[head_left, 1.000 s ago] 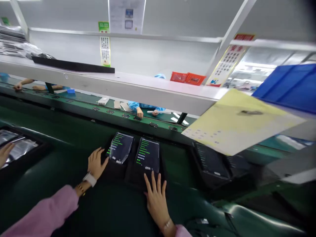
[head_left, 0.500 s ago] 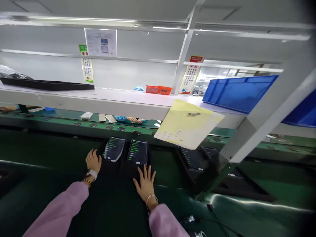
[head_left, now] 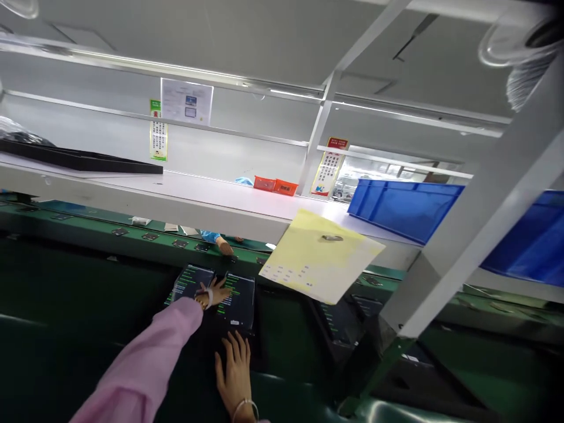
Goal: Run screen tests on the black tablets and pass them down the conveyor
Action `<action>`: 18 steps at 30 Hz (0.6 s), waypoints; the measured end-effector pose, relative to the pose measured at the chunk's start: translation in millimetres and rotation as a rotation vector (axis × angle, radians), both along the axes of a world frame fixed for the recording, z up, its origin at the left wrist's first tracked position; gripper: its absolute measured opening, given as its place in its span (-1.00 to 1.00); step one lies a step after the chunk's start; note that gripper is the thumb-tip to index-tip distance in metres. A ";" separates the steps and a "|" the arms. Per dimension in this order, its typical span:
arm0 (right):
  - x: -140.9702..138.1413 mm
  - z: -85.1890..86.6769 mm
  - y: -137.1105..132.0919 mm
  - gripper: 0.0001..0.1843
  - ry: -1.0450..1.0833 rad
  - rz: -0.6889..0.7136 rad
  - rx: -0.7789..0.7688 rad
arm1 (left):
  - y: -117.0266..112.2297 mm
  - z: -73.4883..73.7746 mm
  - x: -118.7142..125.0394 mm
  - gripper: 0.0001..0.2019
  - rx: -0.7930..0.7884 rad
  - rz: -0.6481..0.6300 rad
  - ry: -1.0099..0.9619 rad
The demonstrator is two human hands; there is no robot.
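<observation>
Two tablets with green and white lines of text on dark screens lie side by side in a black tray on the green surface. My left hand (head_left: 215, 292) reaches across the left tablet (head_left: 192, 276), its fingers spread over the left edge of the right tablet (head_left: 241, 302). Whether those fingertips touch the screen I cannot tell. Just below the right tablet's near edge is my right hand (head_left: 235, 373), palm down, fingers stretched out and holding nothing.
More tablets (head_left: 337, 322) lie in a dark tray to the right, behind a slanted white post (head_left: 467, 229). A yellowed paper sheet (head_left: 321, 258) hangs from the white shelf (head_left: 211, 197), which carries blue bins (head_left: 405, 208). Beyond, a co-worker's hand (head_left: 225, 247) is over small devices on a green belt.
My left hand has moved right, from beside the left tablet to over the right one. My right hand sits lower in view. The camera has tilted, and the co-worker's hand has come forward.
</observation>
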State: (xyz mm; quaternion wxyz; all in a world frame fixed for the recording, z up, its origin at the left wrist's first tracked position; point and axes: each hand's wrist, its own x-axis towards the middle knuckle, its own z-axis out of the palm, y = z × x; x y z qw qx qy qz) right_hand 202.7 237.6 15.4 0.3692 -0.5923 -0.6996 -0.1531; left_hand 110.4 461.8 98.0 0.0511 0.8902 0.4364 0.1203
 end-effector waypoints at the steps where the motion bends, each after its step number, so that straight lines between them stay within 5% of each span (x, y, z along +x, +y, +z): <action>1: 1.3 0.0 1.3 -0.69 -0.010 0.006 0.013 | 8.5 10.6 9.5 -0.65 0.037 0.044 -0.039; 6: 5.0 0.3 7.4 -0.74 0.026 0.004 0.061 | 19.1 70.1 54.0 -0.41 0.253 0.064 -0.187; 9: 5.3 1.4 8.7 -0.75 0.020 0.003 0.047 | 15.3 89.4 54.9 -0.43 0.322 0.034 -0.217; 14: 4.1 0.8 8.8 -0.76 0.068 0.007 0.008 | 10.8 87.5 15.0 -0.52 0.299 0.109 -0.215; 18: 4.0 -3.2 12.3 -0.73 0.094 0.007 -0.020 | -33.3 53.9 -4.0 -0.47 0.239 0.182 -0.220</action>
